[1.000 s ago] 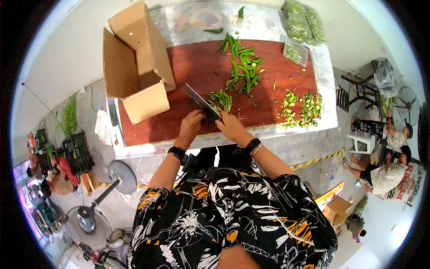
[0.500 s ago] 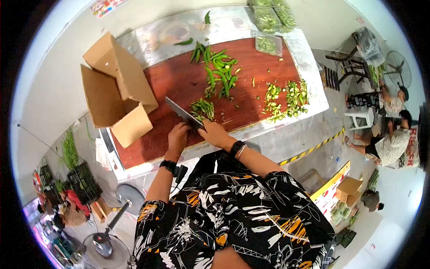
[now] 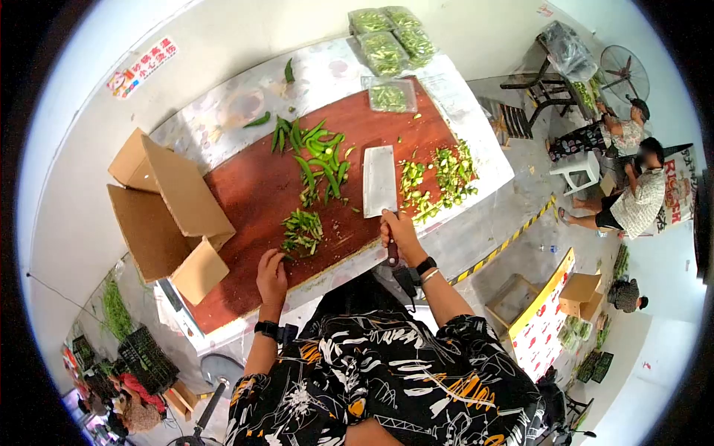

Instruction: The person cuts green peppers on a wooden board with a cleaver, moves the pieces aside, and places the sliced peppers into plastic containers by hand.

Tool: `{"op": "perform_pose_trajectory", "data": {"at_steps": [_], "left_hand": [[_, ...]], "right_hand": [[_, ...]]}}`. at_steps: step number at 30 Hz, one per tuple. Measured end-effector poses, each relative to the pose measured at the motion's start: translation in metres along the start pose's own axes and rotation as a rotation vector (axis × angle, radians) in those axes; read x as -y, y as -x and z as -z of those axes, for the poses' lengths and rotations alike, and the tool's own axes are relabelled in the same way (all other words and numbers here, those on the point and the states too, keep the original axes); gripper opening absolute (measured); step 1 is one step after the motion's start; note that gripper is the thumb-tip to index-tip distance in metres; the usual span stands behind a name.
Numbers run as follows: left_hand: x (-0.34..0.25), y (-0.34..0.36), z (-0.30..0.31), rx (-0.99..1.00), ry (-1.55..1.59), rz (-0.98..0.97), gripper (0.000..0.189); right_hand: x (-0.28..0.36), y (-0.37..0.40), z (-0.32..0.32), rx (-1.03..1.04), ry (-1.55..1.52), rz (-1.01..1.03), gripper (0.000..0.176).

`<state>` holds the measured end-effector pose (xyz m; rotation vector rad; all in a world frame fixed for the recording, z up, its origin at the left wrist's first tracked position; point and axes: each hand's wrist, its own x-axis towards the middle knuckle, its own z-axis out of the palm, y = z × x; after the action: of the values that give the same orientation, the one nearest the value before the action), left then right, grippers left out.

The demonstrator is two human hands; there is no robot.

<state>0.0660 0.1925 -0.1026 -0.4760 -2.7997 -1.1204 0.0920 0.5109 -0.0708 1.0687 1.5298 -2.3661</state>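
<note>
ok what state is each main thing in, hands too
Cleaver: gripped by its handle, broad side facing up
Sliced heap: cut into pieces
Green peppers: mostly whole, heaped
Chopped bits: spread in patches
Clear packs: filled
Cardboard box: open
Right hand: closed on cleaver
Left hand: near sliced heap, grip unclear

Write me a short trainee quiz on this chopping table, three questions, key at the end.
1. Multiple choice: which hand grips the cleaver?
A) the left only
B) the right only
C) both

2. True or false: the left hand is holding up the cardboard box.

3. Fill in the blank: as seen in this view, the spread of chopped green pieces near the board's edge lies to the ____ of the cleaver.

Key:
1. B: the right hand has it by the handle.
2. False: that hand is close beside the small heap of cut greens.
3. right
</note>
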Motion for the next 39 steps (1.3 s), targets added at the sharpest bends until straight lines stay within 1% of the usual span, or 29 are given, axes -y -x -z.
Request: {"op": "perform_pose_trajectory", "data": {"at_steps": [1, 3, 4, 5, 7, 8, 10, 11, 13, 14, 15, 16, 17, 18, 19, 20, 21, 23, 24, 26, 27, 30, 32, 33, 35, 36, 37, 38, 39], "left_hand": [[0.001, -0.003, -0.001, 0.021, 0.007, 0.009, 0.019], [-0.001, -0.013, -0.005, 0.013, 0.028, -0.009, 0.017], [-0.002, -0.019, -0.006, 0.026, 0.041, -0.006, 0.017], [-0.004, -0.023, -0.006, 0.040, 0.053, 0.002, 0.016], [-0.002, -0.029, -0.009, 0.034, 0.042, -0.014, 0.016], [-0.001, -0.032, -0.011, 0.025, 0.034, -0.025, 0.015], [-0.001, -0.035, -0.012, 0.024, 0.052, 0.000, 0.016], [-0.002, -0.036, -0.012, 0.028, 0.069, 0.026, 0.017], [-0.002, -0.038, -0.010, 0.019, 0.064, 0.020, 0.017], [-0.002, -0.039, -0.008, 0.016, 0.054, 0.021, 0.016], [-0.004, -0.040, -0.007, 0.010, 0.056, 0.019, 0.016], [-0.006, -0.042, -0.005, -0.009, 0.038, 0.022, 0.015], [-0.009, -0.043, -0.004, -0.027, 0.020, 0.025, 0.014], [-0.009, -0.043, -0.003, -0.018, 0.031, 0.057, 0.013], [-0.009, -0.043, -0.003, -0.023, 0.031, 0.057, 0.013], [-0.009, -0.042, -0.002, -0.023, 0.026, 0.075, 0.013], [-0.010, -0.042, -0.001, -0.024, 0.020, 0.091, 0.013], [-0.011, -0.040, -0.001, -0.028, 0.017, 0.106, 0.013], [-0.012, -0.040, 0.000, -0.026, 0.014, 0.122, 0.013], [-0.015, -0.039, 0.001, -0.019, 0.013, 0.150, 0.012], [-0.016, -0.038, 0.001, -0.007, 0.014, 0.178, 0.012], [-0.011, -0.033, 0.000, 0.009, 0.023, 0.229, 0.012], [-0.012, -0.031, -0.001, -0.004, 0.044, 0.229, 0.013], [-0.013, -0.030, -0.002, -0.013, 0.067, 0.225, 0.014], [-0.014, -0.032, -0.004, -0.031, 0.075, 0.201, 0.014], [-0.016, -0.034, -0.004, -0.047, 0.082, 0.172, 0.014], [-0.017, -0.036, -0.005, -0.049, 0.082, 0.178, 0.014], [-0.019, -0.038, -0.006, -0.027, 0.080, 0.180, 0.015], [-0.020, -0.039, -0.006, -0.005, 0.078, 0.181, 0.015]], "right_hand": [[-0.002, -0.009, 0.007, 0.096, -0.068, -0.043, 0.025], [-0.012, -0.024, 0.008, 0.074, 0.014, -0.014, 0.026], [-0.015, -0.028, 0.011, 0.101, 0.127, 0.023, 0.029], [-0.018, -0.030, 0.015, 0.057, 0.181, -0.042, 0.032], [-0.021, -0.033, 0.019, -0.011, 0.352, -0.060, 0.033], [-0.024, -0.040, 0.026, -0.012, 0.352, -0.057, 0.033], [-0.021, -0.051, 0.035, 0.042, 1.254, 0.353, 0.042], [-0.020, -0.053, 0.041, 0.040, 1.256, 0.356, 0.042], [0.011, -0.041, 0.034, 0.099, 1.463, 0.276, 0.045], [0.023, -0.054, 0.039, 0.095, 1.414, 0.195, 0.043], [0.041, -0.064, 0.045, 0.073, 1.369, 0.312, 0.041], [0.055, -0.076, 0.051, -0.036, 1.230, 0.394, 0.038], [0.069, -0.097, 0.058, -0.171, 1.215, 0.545, 0.032], [0.101, -0.094, 0.048, -0.229, 0.850, 0.406, 0.025], [0.123, -0.101, 0.046, -0.223, 0.638, 0.413, 0.020], [0.118, -0.144, 0.069, -0.339, 0.846, 0.596, 0.024], [0.144, -0.139, 0.056, -0.335, 0.661, 0.468, 0.030], [0.155, -0.175, 0.058, -0.365, 0.473, 0.405, 0.039], [0.163, -0.183, 0.054, -0.360, 0.473, 0.408, 0.039], [0.173, -0.196, 0.046, -0.335, 0.445, 0.266, 0.043], [0.172, -0.205, 0.046, -0.331, 0.446, 0.266, 0.043], [0.172, -0.222, 0.044, -0.333, 0.392, 0.310, 0.040], [0.176, -0.222, 0.044, -0.333, 0.404, 0.244, 0.034], [0.175, -0.224, 0.047, -0.329, 0.408, 0.241, 0.034], [0.172, -0.227, 0.053, -0.230, 0.287, 0.184, 0.028], [0.172, -0.225, 0.054, -0.226, 0.292, 0.182, 0.028], [0.170, -0.222, 0.055, -0.197, 0.215, 0.171, 0.023], [0.167, -0.218, 0.057, -0.169, 0.137, 0.159, 0.019], [0.162, -0.215, 0.059, -0.168, 0.141, 0.156, 0.019]]}}
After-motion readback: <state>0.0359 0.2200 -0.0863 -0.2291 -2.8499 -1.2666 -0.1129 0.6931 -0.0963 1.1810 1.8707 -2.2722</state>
